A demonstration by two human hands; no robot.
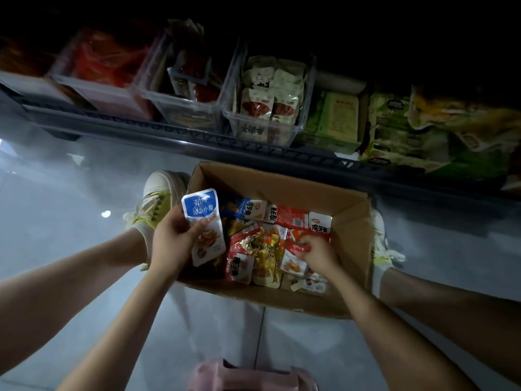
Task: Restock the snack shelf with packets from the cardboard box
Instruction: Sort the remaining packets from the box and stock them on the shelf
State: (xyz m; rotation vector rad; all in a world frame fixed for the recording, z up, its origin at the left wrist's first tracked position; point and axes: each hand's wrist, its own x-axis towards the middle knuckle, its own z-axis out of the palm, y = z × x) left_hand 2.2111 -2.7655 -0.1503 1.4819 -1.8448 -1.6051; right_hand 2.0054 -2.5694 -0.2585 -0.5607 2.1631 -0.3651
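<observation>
Cardboard box sits open on the pale floor, its far wall near the dark front rail of the snack shelf. It lies between my two shoes; the left shoe is just beside its far-left corner, and the right one is mostly hidden behind its right wall. Bare floor spreads to the left of the box and on its near side.

My left hand grips one blue packet over the box's left edge, fingers and thumb curled round its lower half. Its long axis runs away from me, with the blue end pointing at the shelf.

My right hand is inside the box, fingers curled and pinching one red-and-white packet.

The other packets lie too jumbled to count. On the shelf I make out three clear bins.
</observation>
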